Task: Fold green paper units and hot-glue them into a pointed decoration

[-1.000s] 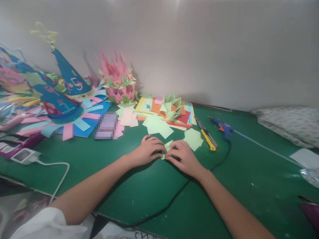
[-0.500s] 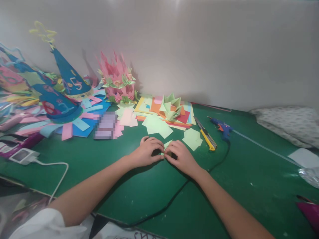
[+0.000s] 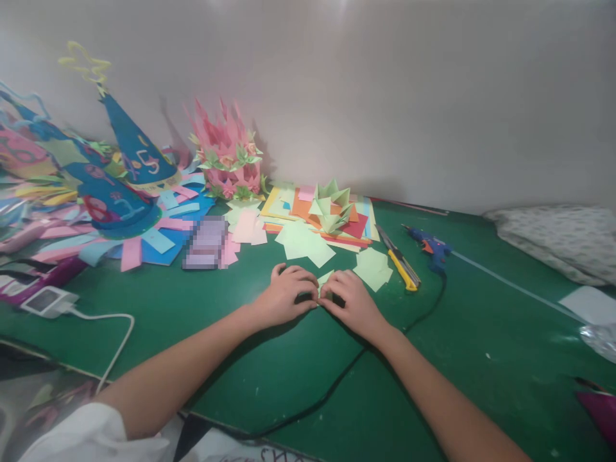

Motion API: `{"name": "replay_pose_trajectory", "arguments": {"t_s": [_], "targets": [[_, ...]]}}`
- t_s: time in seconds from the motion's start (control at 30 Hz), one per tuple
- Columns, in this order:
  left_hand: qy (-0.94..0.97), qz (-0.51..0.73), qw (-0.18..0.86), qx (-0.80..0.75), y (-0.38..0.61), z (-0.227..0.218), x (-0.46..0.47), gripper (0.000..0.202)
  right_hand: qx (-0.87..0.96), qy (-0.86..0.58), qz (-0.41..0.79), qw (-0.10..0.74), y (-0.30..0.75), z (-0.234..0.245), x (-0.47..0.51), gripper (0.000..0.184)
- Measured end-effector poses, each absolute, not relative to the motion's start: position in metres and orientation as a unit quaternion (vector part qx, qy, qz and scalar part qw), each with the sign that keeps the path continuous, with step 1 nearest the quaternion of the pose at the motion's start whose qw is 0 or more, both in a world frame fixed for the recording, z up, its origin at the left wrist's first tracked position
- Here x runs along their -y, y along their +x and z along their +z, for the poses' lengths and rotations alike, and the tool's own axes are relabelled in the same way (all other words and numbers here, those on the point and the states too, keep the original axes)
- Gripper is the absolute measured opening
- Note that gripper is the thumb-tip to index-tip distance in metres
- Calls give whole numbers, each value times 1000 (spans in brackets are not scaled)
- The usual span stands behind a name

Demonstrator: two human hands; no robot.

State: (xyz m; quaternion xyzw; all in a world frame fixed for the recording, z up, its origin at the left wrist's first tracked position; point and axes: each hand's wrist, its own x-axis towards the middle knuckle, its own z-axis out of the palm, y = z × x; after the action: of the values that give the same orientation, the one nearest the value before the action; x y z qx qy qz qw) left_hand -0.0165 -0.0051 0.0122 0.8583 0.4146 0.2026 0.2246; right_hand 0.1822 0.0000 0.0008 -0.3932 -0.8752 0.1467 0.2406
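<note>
Between my fingertips is a small light green piece of paper, mostly covered by the fingers. My left hand pinches its left side, and my right hand pinches its right side, the fingertips nearly meeting over the green table. Beyond the hands lie loose light green paper sheets, with more green squares to the right. A folded green paper ring of pointed pieces rests on a stack of coloured paper.
A yellow box cutter and a blue glue gun lie to the right; the gun's black cord runs beneath my right forearm. Blue cone hats, a pink paper crown and a white charger are at left.
The view has shifted very slightly. Both hands stay at the same spot, pinching the green paper, with hardly any finger movement.
</note>
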Motion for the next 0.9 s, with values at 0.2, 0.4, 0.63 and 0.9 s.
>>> {"name": "replay_pose_trajectory", "arguments": {"t_s": [0.2, 0.4, 0.63, 0.9], "targets": [[871, 186, 190, -413, -17, 15, 8, 9, 917, -330, 100, 203, 198, 8, 1, 15], [882, 193, 161, -398, -18, 16, 12, 15, 939, -291, 71, 166, 208, 20, 2, 19], [884, 192, 161, -394, -19, 16, 12, 17, 924, -307, 115, 197, 214, 24, 2, 16], [880, 173, 187, -400, -19, 18, 11, 14, 906, -312, 150, 244, 215, 12, -6, 22]]}}
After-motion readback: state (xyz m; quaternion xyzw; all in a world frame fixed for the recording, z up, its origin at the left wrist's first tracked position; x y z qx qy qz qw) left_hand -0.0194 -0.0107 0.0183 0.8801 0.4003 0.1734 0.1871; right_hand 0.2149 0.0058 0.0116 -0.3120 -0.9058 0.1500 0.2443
